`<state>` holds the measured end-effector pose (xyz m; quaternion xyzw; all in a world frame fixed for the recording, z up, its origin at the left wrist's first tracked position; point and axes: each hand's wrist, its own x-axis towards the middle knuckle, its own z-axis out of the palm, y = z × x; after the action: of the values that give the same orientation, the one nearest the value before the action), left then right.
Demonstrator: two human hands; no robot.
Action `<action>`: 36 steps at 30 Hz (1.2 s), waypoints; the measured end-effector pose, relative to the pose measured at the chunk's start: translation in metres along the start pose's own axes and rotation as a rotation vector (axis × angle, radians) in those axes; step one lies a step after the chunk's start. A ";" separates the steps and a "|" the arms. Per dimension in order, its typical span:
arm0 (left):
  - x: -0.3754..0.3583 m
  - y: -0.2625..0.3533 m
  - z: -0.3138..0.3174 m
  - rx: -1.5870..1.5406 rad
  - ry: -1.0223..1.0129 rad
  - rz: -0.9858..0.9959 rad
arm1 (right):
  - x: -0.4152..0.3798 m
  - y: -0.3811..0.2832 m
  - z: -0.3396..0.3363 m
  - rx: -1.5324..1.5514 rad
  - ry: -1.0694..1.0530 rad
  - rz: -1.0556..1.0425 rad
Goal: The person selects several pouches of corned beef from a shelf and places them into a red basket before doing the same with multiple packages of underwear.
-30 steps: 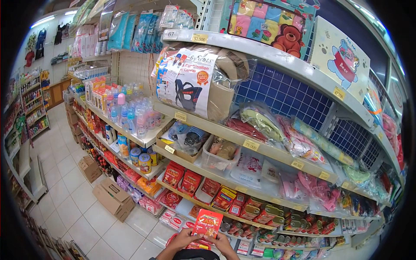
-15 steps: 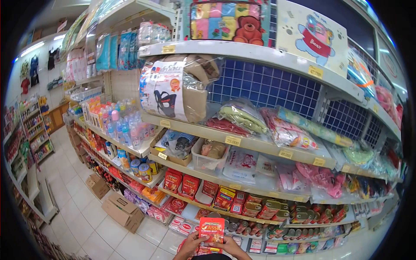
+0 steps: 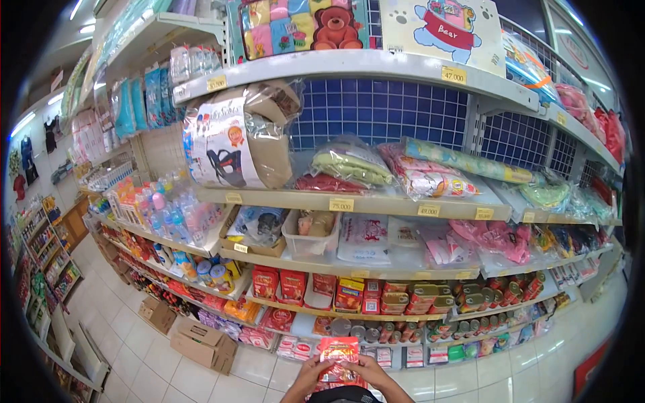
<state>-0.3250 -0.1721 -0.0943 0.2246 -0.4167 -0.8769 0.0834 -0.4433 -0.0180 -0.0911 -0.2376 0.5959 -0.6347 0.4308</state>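
A red pouch of corned beef (image 3: 340, 349), with "Classic" on its front, is held upright at the bottom of the view. My left hand (image 3: 309, 371) grips its left side, thumb across the front. On the opposite side my right hand (image 3: 371, 371) closes on the pouch in the same way. More red packaging (image 3: 341, 376) shows just below the pouch, between my hands; how it is supported is hidden. Beyond my hands, the lower shelf carries red packets (image 3: 293, 287) and stacked red cans (image 3: 395, 298).
Long shelves (image 3: 336, 262) curve across the view, with bagged baby goods above and tins below. A plastic bin (image 3: 310, 243) sits on a middle shelf. Cardboard boxes (image 3: 203, 346) stand on the tiled floor (image 3: 144, 363) at left, where an aisle runs back.
The view has turned, and the upper shelves now appear farther left. Both hands still hold the pouch, which sits slightly right of its earlier place and shows less of its height.
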 end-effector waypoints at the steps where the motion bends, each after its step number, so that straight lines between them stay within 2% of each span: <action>1: 0.000 0.005 -0.002 0.048 0.010 -0.040 | -0.002 0.001 0.005 0.000 0.005 0.003; 4: 0.001 0.011 -0.015 0.108 0.003 0.014 | -0.006 -0.010 0.025 0.090 0.027 0.070; 7: -0.006 0.029 -0.014 0.119 -0.037 0.031 | -0.005 -0.018 0.043 0.132 0.075 0.003; 15: -0.017 0.053 -0.041 0.173 -0.046 0.019 | 0.006 0.007 0.082 0.335 0.211 0.116; 20: -0.016 0.068 -0.070 0.199 -0.030 0.044 | 0.021 0.020 0.102 0.190 0.274 0.081; 22: -0.021 0.084 -0.068 0.162 -0.041 0.057 | 0.024 -0.001 0.122 0.281 0.331 -0.001; 24: -0.022 0.093 -0.074 0.196 -0.067 0.038 | 0.037 0.015 0.122 0.281 0.368 -0.079; 26: -0.024 0.101 -0.080 0.284 -0.053 -0.010 | 0.040 0.000 0.135 0.381 0.405 -0.091; 33: -0.015 0.099 -0.103 0.292 -0.104 0.111 | 0.044 -0.004 0.149 0.313 0.278 -0.115; 36: -0.008 0.088 -0.113 0.311 -0.170 0.151 | 0.043 -0.002 0.148 0.251 0.306 -0.103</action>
<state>-0.2689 -0.3042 -0.0865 0.1280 -0.5684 -0.8090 0.0779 -0.3456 -0.1359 -0.0717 -0.1131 0.5578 -0.7538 0.3284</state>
